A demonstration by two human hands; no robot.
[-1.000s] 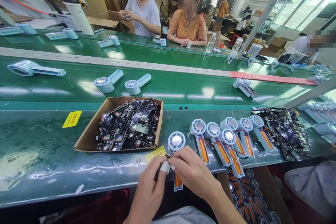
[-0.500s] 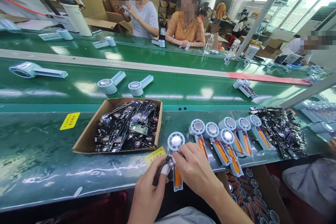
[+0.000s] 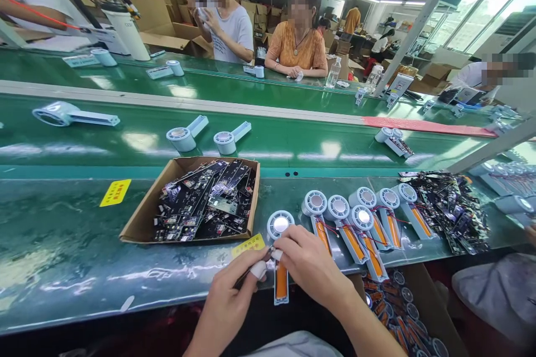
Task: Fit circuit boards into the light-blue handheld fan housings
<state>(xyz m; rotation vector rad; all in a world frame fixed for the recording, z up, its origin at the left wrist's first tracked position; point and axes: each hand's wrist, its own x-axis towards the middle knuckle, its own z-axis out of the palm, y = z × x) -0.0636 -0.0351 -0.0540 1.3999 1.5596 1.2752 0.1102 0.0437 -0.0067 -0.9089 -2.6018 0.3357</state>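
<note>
My left hand (image 3: 234, 287), its thumb tip wrapped in white, pinches a narrow dark circuit board (image 3: 270, 253), mostly hidden by the fingers. At the board's upper end, my right hand (image 3: 312, 268) has fingertips pressed together; what they pinch is too small to make out. Under the hands lies a light-blue handheld fan body (image 3: 280, 224) with an orange battery (image 3: 282, 283) in its open handle. Several similar fan bodies (image 3: 338, 207) with red wires lie to the right. An open cardboard box (image 3: 138, 217) of black circuit boards (image 3: 201, 195) stands left of the hands.
More loose boards (image 3: 450, 206) are heaped at the right. Beyond the bench runs a green conveyor belt (image 3: 293, 142) carrying fan bodies (image 3: 181, 138). A box of fan parts (image 3: 393, 307) sits below the bench edge. Co-workers (image 3: 297, 47) are across the belt.
The left hand has tilted lower and flatter, so less of the board shows. Both hands stay together over the fan body. Fan bodies on the near belt have shifted right.
</note>
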